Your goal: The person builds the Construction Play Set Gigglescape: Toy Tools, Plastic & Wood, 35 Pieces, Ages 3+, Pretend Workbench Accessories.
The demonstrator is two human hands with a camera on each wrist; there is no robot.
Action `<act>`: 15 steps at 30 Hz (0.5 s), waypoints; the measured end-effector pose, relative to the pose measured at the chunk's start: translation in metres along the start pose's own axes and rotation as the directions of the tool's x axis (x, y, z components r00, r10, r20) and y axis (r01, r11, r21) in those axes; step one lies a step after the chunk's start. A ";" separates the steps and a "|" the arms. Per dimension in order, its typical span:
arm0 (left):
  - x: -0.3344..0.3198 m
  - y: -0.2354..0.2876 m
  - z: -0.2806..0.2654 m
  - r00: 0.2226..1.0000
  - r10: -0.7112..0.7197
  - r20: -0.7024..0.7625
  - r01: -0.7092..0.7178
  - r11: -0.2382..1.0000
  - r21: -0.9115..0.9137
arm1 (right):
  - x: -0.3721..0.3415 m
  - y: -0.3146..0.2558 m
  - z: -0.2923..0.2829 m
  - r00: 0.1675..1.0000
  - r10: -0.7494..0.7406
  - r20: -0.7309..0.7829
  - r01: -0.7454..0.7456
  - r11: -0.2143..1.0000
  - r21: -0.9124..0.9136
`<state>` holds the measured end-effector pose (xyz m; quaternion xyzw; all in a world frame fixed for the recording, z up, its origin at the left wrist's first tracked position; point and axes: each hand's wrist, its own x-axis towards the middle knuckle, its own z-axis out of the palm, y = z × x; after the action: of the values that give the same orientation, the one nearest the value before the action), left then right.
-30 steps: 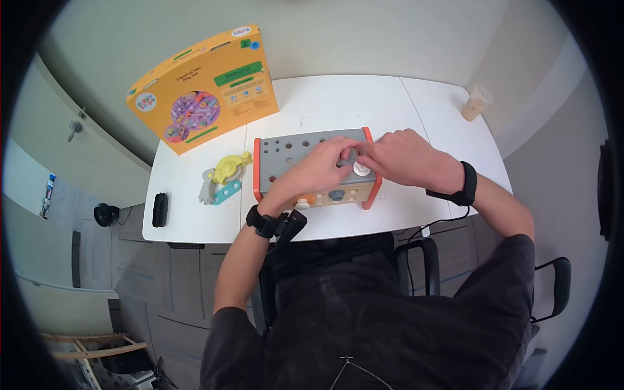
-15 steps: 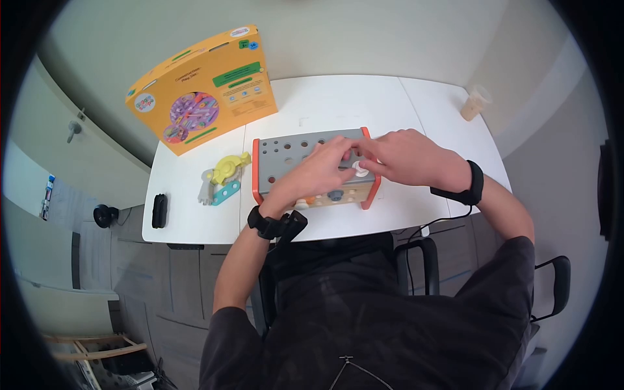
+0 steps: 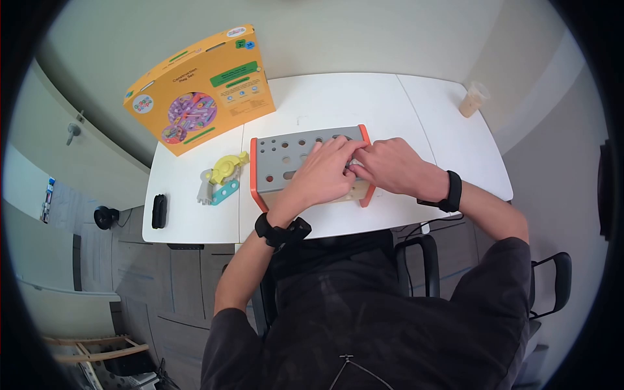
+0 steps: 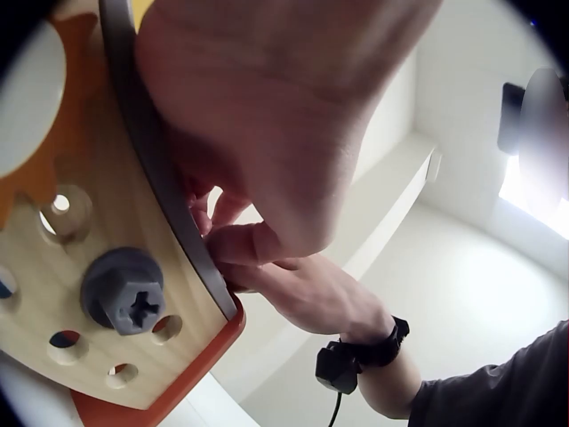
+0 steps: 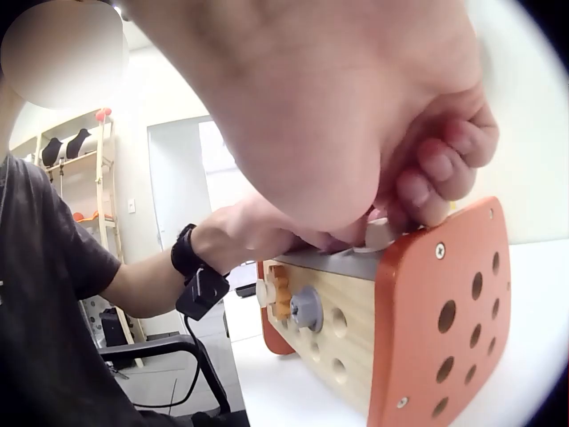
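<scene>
A toy workbench has a grey top with round holes and red-orange end panels. My left hand lies over the right part of the top, its fingers reaching to my right hand; their tips are hidden. In the right wrist view, my right hand's fingers curl at a small white piece on the top, near the end panel. A grey bolt sits in the wooden front, beside an orange gear. The head view hides the white piece behind the hands.
Left of the workbench lie yellow and teal toy parts, with a black case farther left. An orange carton stands at the back left. A plastic cup stands at the back right.
My left hand has shifted slightly right and toward my body, covering the white piece in the head view. The right hand and wrist have moved a little left.
</scene>
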<state>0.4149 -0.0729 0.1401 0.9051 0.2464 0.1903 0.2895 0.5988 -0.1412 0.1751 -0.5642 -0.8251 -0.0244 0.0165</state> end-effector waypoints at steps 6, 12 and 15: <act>-0.003 0.004 -0.006 0.990 -0.060 -0.129 0.032 0.978 -0.207 | -0.008 -0.009 0.006 0.992 0.113 -0.050 -0.111 0.993 0.044; -0.061 -0.040 -0.056 0.695 -0.291 -0.657 0.041 0.929 -0.368 | -0.012 -0.015 0.018 0.972 0.178 -0.156 -0.169 0.983 0.074; -0.113 -0.095 -0.084 0.711 -0.364 -0.601 0.490 0.870 0.052 | -0.008 -0.013 0.020 0.970 0.185 -0.156 -0.179 0.982 0.053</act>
<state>0.2510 -0.0321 0.1219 0.7475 0.5437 0.3543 0.1418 0.5896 -0.1523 0.1548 -0.6333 -0.7662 -0.0521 0.0961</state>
